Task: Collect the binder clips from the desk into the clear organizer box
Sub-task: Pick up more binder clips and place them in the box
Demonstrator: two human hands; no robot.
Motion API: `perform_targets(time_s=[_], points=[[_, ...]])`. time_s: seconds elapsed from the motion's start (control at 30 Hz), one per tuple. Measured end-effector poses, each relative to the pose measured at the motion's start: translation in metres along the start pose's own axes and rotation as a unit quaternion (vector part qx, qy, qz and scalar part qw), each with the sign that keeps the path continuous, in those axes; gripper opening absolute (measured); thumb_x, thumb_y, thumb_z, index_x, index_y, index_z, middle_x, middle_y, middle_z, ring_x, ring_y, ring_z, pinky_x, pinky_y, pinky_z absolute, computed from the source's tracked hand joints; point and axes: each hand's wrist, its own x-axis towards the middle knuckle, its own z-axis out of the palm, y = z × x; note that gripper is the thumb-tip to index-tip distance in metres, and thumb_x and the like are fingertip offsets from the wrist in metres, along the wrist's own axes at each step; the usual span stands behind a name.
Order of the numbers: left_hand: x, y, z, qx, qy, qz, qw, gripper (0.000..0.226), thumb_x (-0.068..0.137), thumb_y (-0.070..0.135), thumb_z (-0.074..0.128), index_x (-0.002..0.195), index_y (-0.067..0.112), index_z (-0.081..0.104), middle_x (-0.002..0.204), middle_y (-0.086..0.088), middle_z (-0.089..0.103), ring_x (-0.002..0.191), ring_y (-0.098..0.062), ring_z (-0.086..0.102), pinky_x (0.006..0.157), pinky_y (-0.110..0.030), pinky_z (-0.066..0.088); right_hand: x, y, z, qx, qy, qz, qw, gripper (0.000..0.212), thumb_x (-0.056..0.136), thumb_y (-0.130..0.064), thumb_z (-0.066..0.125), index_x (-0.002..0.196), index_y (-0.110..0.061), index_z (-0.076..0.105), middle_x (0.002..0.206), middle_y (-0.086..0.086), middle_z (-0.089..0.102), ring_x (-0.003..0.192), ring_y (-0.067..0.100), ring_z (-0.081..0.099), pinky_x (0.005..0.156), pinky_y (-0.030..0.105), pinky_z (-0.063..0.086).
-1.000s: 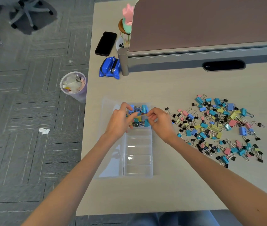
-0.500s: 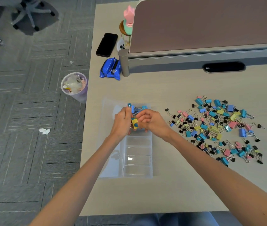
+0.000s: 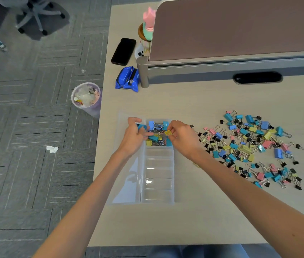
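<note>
Light falls soft and even from overhead, so the pale tabletop (image 3: 212,105) comes out bright while the grey carpet floor (image 3: 26,127) sits dimmer. Shadows are faint: a weak grey one from my left hand (image 3: 134,136) lies on the clear organizer box (image 3: 158,196), where a small white glare spot shines on one compartment. The blue packet (image 3: 127,81) carries glossy highlights. The wide lens bows the tabletop edge and the partition (image 3: 240,28) toward the corners. Detail is slightly soft throughout. The blue binder clip (image 3: 141,126) in my left hand and the yellow binder clip (image 3: 168,133) pinched in my right hand (image 3: 183,139) read as smeared colour patches.
</note>
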Motion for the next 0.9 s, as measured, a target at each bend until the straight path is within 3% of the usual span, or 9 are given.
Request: perform_targets(time_s=[0.1,0.17,0.27,0.4,0.53,0.7,0.83,0.9], points=[[0.001,-0.003,-0.004,0.045,-0.007,0.022,0.999,0.007,0.101,0.005,0.039,0.104,0.008,0.034,0.102,-0.019,0.068,0.085,-0.024,0.069,0.057,-0.009,0.045,0.001,-0.003,0.006,0.025,0.01,0.001,1.0,0.011,0.085,-0.011,0.061,0.095,-0.014,0.06,0.088,0.0,0.063,0.077,0.021,0.06,0.067,0.039,0.052],[0.001,-0.005,-0.007,0.055,-0.016,0.03,0.998,0.006,0.1,0.005,0.042,0.101,0.007,0.037,0.095,-0.016,0.07,0.081,-0.018,0.07,0.051,-0.007,0.04,0.001,-0.003,0.009,0.036,-0.002,-0.007,0.999,0.012,0.083,-0.01,0.062,0.094,-0.014,0.061,0.085,0.0,0.063,0.075,0.02,0.059,0.069,0.04,0.053],[0.002,-0.009,-0.008,0.042,0.009,0.038,0.998,0.006,0.095,0.004,0.053,0.096,0.008,0.048,0.085,-0.01,0.066,0.072,-0.006,0.066,0.056,-0.011,0.041,-0.002,-0.005,0.013,0.0,-0.032,-0.023,0.999,0.014,0.085,-0.01,0.06,0.099,-0.013,0.061,0.09,0.0,0.063,0.081,0.02,0.06,0.071,0.038,0.052],[0.007,-0.014,-0.009,0.116,0.048,0.072,0.99,0.014,0.082,0.003,0.068,0.084,0.016,0.066,0.075,0.004,0.049,0.061,-0.007,0.04,0.055,-0.011,0.034,-0.004,0.0,0.017,-0.067,-0.042,-0.048,0.996,0.012,0.088,-0.017,0.062,0.1,-0.016,0.064,0.101,-0.001,0.062,0.098,0.016,0.055,0.07,0.029,0.044],[0.007,-0.012,-0.007,0.103,0.041,0.093,0.989,0.016,0.08,-0.002,0.067,0.086,0.013,0.068,0.065,0.006,0.049,0.052,-0.002,0.041,0.053,-0.009,0.034,-0.005,0.006,0.019,-0.101,-0.029,-0.064,0.992,0.018,0.087,-0.021,0.066,0.104,-0.016,0.068,0.109,0.0,0.057,0.11,0.016,0.048,0.07,0.026,0.041],[0.007,-0.013,-0.006,0.105,0.028,0.099,0.989,0.025,0.082,-0.009,0.06,0.091,0.014,0.065,0.087,-0.005,0.065,0.065,0.002,0.054,0.063,-0.008,0.043,-0.008,0.012,0.01,-0.057,-0.007,-0.061,0.996,0.02,0.086,-0.014,0.065,0.106,-0.019,0.069,0.109,-0.002,0.056,0.107,0.013,0.048,0.07,0.024,0.04],[0.003,-0.02,0.0,0.142,0.052,0.104,0.983,0.023,0.08,-0.004,0.064,0.092,0.016,0.067,0.091,0.006,0.069,0.08,-0.008,0.061,0.072,-0.007,0.042,-0.014,0.013,0.003,-0.027,0.01,-0.064,0.998,0.023,0.086,-0.004,0.058,0.104,-0.017,0.066,0.108,0.0,0.055,0.099,0.015,0.052,0.065,0.031,0.047],[0.001,-0.023,0.004,0.145,0.063,0.097,0.983,0.025,0.078,-0.003,0.066,0.093,0.016,0.068,0.093,0.008,0.069,0.08,-0.008,0.06,0.069,-0.003,0.037,-0.016,0.013,0.002,-0.028,0.014,-0.061,0.998,0.021,0.087,-0.005,0.058,0.104,-0.015,0.064,0.108,0.001,0.054,0.098,0.015,0.055,0.065,0.034,0.05]])
